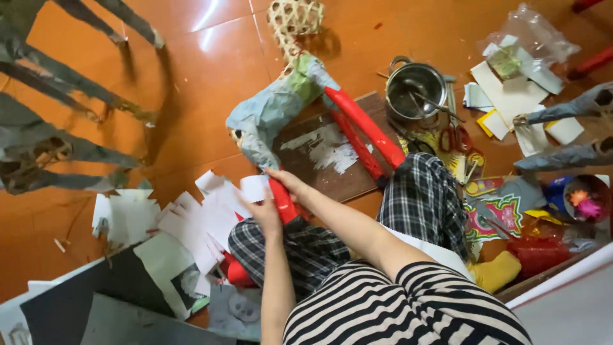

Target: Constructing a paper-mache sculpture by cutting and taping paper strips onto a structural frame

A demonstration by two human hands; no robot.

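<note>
Near the striped shirt, the left hand [267, 214] presses a small white paper piece [254, 188] on a red leg [281, 199] of the paper animal frame [281, 105]. The right hand [288, 182] has its grip closed around that leg. White paper scraps [191, 223] lie left on the floor. Farther right stand a steel pot [416, 89] and a clear plastic bag [527, 38].

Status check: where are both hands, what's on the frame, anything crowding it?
Left hand presses white paper piece; right hand on red-wrapped leg. Paper-covered frame on lap. Paper scraps crowd left.
</note>
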